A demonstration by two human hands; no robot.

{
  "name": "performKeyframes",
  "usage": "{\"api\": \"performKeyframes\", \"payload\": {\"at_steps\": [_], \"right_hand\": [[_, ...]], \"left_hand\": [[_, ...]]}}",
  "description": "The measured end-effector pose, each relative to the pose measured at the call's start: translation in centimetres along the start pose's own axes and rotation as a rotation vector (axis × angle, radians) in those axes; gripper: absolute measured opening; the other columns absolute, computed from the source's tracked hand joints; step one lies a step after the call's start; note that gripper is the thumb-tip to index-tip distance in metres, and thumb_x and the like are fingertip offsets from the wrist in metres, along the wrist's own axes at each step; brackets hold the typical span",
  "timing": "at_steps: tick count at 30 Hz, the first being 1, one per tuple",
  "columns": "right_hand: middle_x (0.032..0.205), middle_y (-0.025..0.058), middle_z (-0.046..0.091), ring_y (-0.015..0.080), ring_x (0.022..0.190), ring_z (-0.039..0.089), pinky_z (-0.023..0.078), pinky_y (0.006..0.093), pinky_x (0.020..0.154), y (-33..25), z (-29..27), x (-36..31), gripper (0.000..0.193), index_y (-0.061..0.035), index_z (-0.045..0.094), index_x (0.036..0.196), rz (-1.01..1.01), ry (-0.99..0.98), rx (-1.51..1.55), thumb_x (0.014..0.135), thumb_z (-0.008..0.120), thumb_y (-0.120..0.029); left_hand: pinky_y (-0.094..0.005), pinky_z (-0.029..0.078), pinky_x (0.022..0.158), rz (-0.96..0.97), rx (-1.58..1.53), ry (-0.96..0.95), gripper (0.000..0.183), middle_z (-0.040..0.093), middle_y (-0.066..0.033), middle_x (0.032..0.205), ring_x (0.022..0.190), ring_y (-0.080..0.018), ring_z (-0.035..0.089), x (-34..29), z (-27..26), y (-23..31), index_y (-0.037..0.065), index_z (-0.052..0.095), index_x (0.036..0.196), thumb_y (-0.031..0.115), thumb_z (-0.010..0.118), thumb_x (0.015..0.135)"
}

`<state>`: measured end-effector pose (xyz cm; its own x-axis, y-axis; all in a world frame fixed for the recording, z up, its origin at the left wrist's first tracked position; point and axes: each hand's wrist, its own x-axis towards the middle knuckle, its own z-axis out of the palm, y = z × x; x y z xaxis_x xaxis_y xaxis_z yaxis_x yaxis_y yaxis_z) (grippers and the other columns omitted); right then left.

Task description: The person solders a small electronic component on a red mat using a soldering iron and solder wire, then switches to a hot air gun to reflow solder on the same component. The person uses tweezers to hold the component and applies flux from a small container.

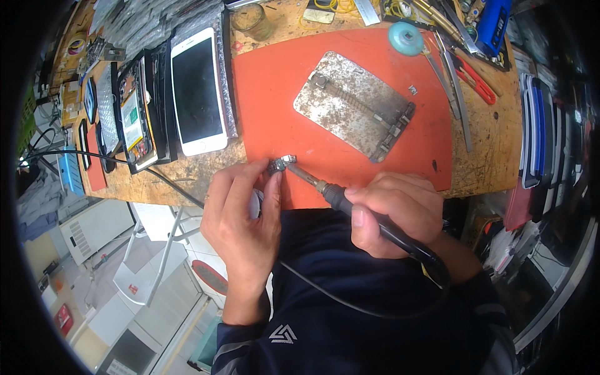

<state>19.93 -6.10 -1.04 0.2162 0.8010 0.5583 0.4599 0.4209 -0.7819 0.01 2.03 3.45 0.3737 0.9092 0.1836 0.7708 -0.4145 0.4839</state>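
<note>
From the head view, the only one I have, my left hand (pixel 240 212) brings its fingers (pixel 273 192) narrowly together on a small metal part (pixel 280 164), over the near left portion of the orange mat (pixel 269 87). Whether that part also rests on the mat, I can't tell. My right hand (pixel 397 212) has its fingers wrapped round the handle of a soldering iron (pixel 390 230), whose tip slants up to the part and seems to meet it (contact is too fine to swear to from here). I judge the step in hand to be working the part with the iron's tip. As I read it, the next move calls for a steady left pinch, small movements of the iron, and bare skin well away from the heated end. The stained metal holder (pixel 344 100) lies apart, farther up the mat, and the white phone (pixel 199 94) lies left of it on the counter (pixel 494 147).
</note>
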Motion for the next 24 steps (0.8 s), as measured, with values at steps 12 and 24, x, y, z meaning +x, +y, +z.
{"api": "performKeyframes", "payload": {"at_steps": [12, 24], "right_hand": [[0.073, 0.0098, 0.07, 0.0227, 0.055, 0.067, 0.056, 0.0333, 0.053, 0.2, 0.0, -0.2, 0.017, 0.0031, 0.074, 0.097, -0.019, 0.01, 0.009, 0.083, 0.078, -0.004], [0.073, 0.0108, 0.071, 0.0235, 0.057, 0.07, 0.057, 0.0337, 0.054, 0.1, -0.3, -0.1, 0.016, 0.0047, 0.074, 0.098, -0.013, 0.004, 0.0, 0.084, 0.078, -0.003]], "left_hand": [[-0.0344, 0.057, 0.083, -0.038, -0.003, -0.026, 0.024, 0.074, -0.0125, 0.101, 0.091, -0.0255, 0.073, 0.2, -0.2, 0.4, -0.001, 0.08, 0.112, -0.002, 0.087, 0.09], [-0.0365, 0.057, 0.078, 0.015, -0.058, 0.06, 0.024, 0.074, -0.014, 0.096, 0.085, -0.0283, 0.074, -0.4, 0.3, -0.9, 0.0, 0.076, 0.113, -0.006, 0.083, 0.09]]}}
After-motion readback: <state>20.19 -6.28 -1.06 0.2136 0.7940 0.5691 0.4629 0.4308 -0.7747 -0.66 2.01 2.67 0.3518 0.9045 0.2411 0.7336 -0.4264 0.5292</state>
